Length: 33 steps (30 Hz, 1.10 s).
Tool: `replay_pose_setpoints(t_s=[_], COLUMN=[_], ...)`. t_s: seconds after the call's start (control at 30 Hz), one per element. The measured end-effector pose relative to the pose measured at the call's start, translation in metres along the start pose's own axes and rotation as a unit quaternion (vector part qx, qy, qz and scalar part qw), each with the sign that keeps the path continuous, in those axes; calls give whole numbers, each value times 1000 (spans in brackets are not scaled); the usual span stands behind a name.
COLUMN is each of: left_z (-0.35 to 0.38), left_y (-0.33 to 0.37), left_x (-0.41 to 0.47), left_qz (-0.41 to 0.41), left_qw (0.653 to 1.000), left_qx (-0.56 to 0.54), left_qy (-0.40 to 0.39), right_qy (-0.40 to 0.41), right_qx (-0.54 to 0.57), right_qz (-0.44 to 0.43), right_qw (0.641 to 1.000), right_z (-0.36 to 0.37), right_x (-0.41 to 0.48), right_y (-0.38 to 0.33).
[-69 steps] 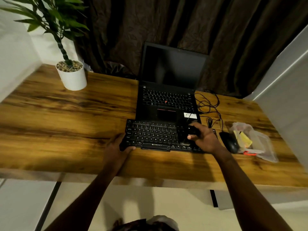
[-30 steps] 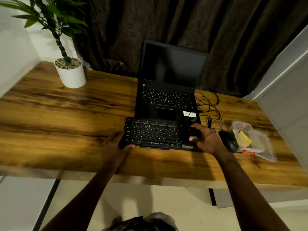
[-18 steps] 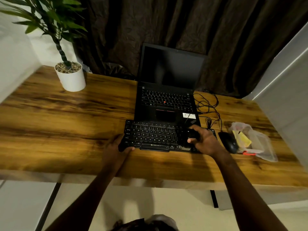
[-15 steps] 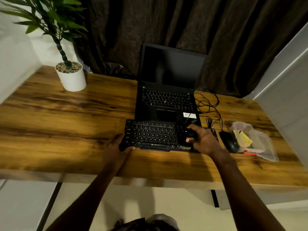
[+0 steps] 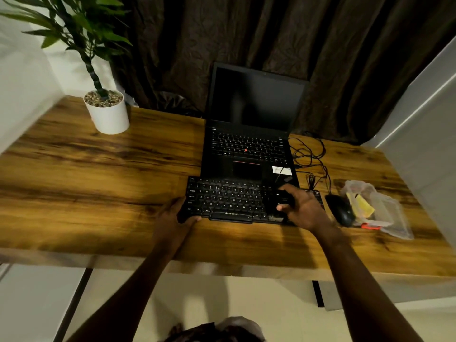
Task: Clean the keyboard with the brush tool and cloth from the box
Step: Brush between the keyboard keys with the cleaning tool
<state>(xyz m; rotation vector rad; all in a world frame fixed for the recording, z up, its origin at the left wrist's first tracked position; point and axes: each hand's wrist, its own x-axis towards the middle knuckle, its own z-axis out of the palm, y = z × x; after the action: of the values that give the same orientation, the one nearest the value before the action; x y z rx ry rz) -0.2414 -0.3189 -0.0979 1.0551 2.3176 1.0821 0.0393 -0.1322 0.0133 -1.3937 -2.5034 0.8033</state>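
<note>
While the left hand (image 5: 172, 218) grips the near left corner of the keyboard (image 5: 227, 201), thumb curled over its front edge, the right hand (image 5: 304, 208) hovers over the keyboard's right end. Its fingers (image 5: 287, 188) are wrapped round a dark tool (image 5: 277, 202), probably the brush, though the light is too dim to be sure. The keyboard lies on the worktop (image 5: 98, 193), long axis left to right, just in front of the laptop (image 5: 246, 154). Most keys stretch leftward from the tool, so the right hand, palm down, looks set to work along the rows. The box (image 5: 385, 213) sits beyond the mouse (image 5: 340, 212).
</note>
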Motion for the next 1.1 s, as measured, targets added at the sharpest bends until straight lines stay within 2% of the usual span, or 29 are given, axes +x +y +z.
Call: replay_pose_setpoints(t_s=[0.07,0.17,0.27,0.5,0.73,1.0,1.1], left_z=[1,1,0,0,-2,-3,-3], left_y=[0,-1,-1,-2,-2,-3,0], left_x=[1,1,2,2,3,3,0], left_qz=[-1,-2,-2,5,15,16,14], left_qw=[1000,1000,1000,1000,999,999,1000], left_qx=[3,8,1,4,-10,3,-12], left_qy=[-1,-8,-17,-18,-28,-28,-23], right_qy=[-12,-18,-16,-24,-40,-40,-55], right_qx=[17,64,93,-32,91,-57,-37], right_qz=[8,-35,-42,0,-71,-49,-62], right_qw=[1000,997,995,999,992,996,996], right_z=[11,27,23,15,48,30,44], right_x=[1,1,2,3,6,13,14], right_y=[-12,-30,-32,-23,-74,-57,-75])
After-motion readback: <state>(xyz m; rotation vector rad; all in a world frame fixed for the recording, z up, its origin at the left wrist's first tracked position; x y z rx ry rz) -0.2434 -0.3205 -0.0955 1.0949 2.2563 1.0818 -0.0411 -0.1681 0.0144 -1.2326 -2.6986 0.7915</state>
